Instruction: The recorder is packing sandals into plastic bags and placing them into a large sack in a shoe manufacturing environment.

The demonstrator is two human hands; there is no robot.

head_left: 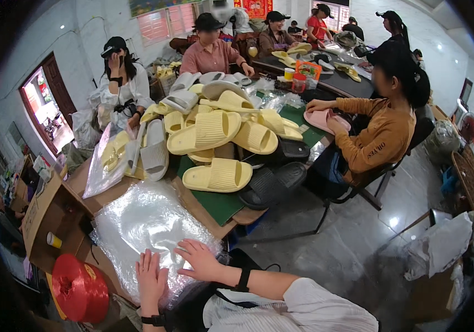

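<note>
Both hands are lying flat on the plastic bags.
The left hand (pixel 151 275) and right hand (pixel 198 259) are resting open, gripping nothing; the stack of clear bags (pixel 143 221) is stretching toward eleven o'clock, with the right hand farther onto it.

Wooden table (pixel 206 213), clear bags (pixel 143 221), slippers (pixel 217 176)

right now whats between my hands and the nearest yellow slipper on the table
In the head view, only the stack of clear plastic bags under both hands lies before the yellow slipper, then bare table.

Pale yellow, grey and black on a green-topped table

Ribbed pale yellow slippers (pixel 217 176) are heaped with grey slippers (pixel 154 150) and black ones (pixel 273 185); clear glossy bags (pixel 148 221) and a red twine spool (pixel 79 289) are seen.
</note>
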